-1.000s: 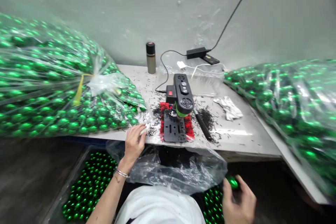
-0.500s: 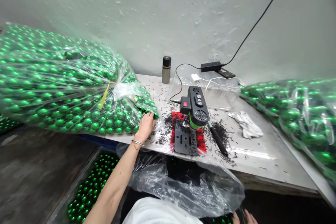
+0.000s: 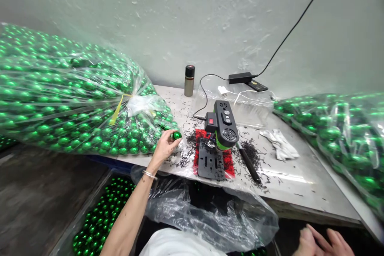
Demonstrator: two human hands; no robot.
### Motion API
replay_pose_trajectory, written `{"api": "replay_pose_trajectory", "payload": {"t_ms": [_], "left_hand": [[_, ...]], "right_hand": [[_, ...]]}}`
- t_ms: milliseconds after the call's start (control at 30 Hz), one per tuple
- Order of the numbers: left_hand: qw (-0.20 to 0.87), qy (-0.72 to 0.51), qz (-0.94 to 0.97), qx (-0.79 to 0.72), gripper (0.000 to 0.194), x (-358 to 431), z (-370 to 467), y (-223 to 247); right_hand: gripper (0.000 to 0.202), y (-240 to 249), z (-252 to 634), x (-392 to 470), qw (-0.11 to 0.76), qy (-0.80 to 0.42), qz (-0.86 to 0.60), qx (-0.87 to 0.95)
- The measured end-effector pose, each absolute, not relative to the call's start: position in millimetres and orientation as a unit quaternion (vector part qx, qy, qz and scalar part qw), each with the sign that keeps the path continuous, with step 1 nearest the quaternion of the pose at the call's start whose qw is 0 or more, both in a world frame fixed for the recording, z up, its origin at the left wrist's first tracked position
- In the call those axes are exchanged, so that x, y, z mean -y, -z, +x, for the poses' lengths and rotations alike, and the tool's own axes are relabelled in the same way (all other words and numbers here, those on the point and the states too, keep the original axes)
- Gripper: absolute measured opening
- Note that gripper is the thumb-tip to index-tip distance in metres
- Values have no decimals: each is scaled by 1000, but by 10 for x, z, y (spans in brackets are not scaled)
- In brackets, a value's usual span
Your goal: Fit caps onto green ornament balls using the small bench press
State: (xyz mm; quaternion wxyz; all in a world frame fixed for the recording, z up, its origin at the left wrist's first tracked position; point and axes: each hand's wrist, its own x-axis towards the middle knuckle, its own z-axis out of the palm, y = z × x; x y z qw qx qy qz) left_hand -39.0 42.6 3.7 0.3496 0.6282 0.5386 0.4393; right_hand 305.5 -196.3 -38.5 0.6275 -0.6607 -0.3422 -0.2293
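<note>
My left hand (image 3: 165, 144) pinches a shiny green ball (image 3: 177, 135) between thumb and fingers, just right of the big clear bag of green balls (image 3: 90, 108). A small black machine (image 3: 226, 126) with a red switch stands to the right of that hand. Its slotted base plate (image 3: 207, 164) rests on a red mat (image 3: 229, 166), and its lever handle (image 3: 250, 164) slants to the right. At the lower right, my right hand (image 3: 324, 244) is raised with its fingers apart and loosely curled; nothing shows in it. The picture's bottom edge cuts it off.
Black scraps (image 3: 252, 152) lie around the machine. Behind it stand a bottle (image 3: 189, 82), a power adapter (image 3: 241, 78) and a clear plastic tray (image 3: 255, 114). White gloves (image 3: 280, 144) and another bag of green balls (image 3: 348, 136) are on the right. Clear plastic (image 3: 210, 212) hangs at the front edge.
My left hand has drawn back slightly from the bag, and a green ball now shows in its fingers. My right hand has moved up and to the right from the bottom edge.
</note>
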Motion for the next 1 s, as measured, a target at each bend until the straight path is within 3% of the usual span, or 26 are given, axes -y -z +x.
{"api": "replay_pose_trajectory", "payload": {"t_ms": [200, 433, 567, 700, 833, 1000], "left_hand": [[637, -530, 361, -429, 47, 115, -133, -43], [794, -458, 145, -373, 13, 337, 241, 117], [792, -437, 174, -388, 14, 350, 311, 156], [747, -441, 262, -423, 32, 313, 389, 219], [653, -426, 407, -476, 49, 231, 540, 308], [477, -366, 608, -517, 39, 159, 669, 298]], "right_hand": [[50, -184, 2509, 1490, 658, 169, -592, 434], [52, -461, 2177, 1169, 644, 133, -524, 541], [51, -462, 2137, 1157, 627, 125, -534, 553], [52, -416, 2159, 1157, 607, 137, -543, 564], [53, -411, 2153, 1156, 604, 129, -539, 573], [52, -413, 2125, 1181, 601, 123, -541, 575]]}}
